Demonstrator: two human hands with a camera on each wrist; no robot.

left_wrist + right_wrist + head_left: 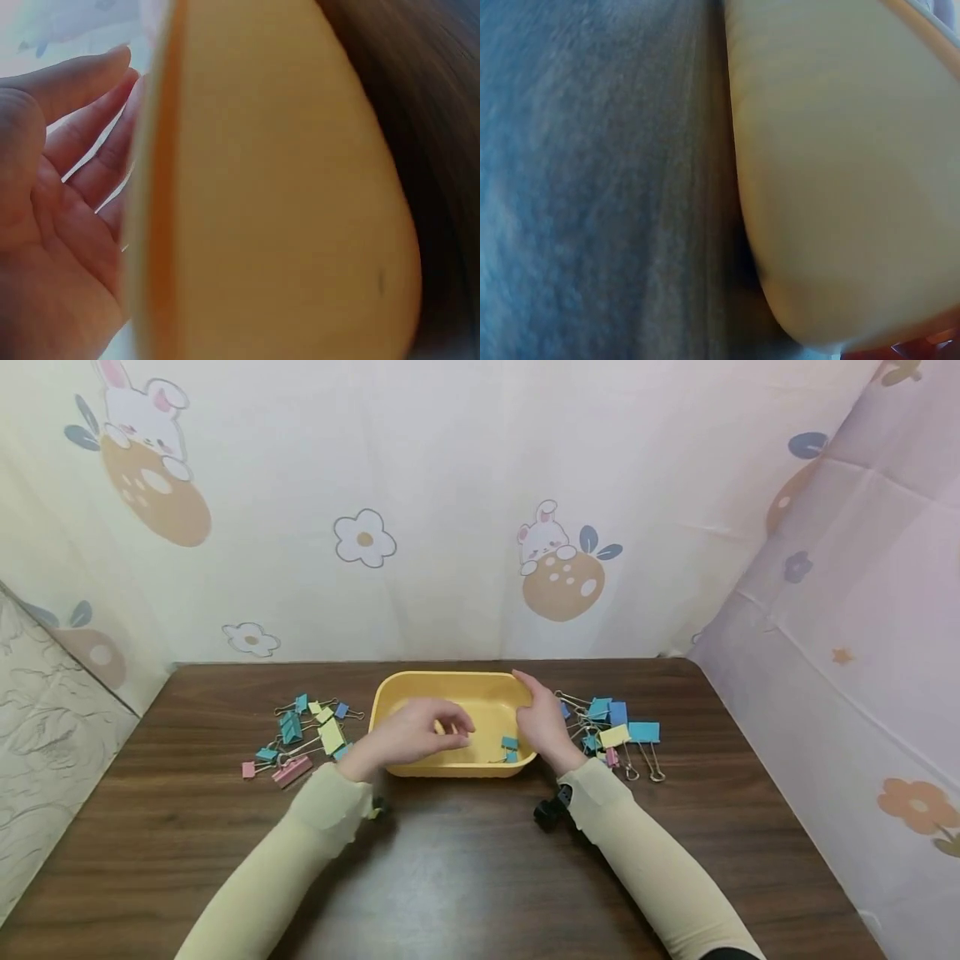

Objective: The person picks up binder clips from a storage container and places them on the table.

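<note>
A yellow plastic tray sits on the table with small teal binder clips in its front right corner. My left hand is over the tray's left part, its fingers loosely bent. Nothing shows between those fingers in the left wrist view, where the tray's outer wall hides part of the hand. At the tray's right end, my right hand holds the side wall, one finger reaching toward the back corner. The right wrist view shows the tray's wall but not the hand's fingers.
Left of the tray lie loose binder clips in teal, yellow, pink and blue. Another group, with larger teal, blue and yellow clips, lies close beyond my right hand. A patterned curtain hangs behind the dark wooden table.
</note>
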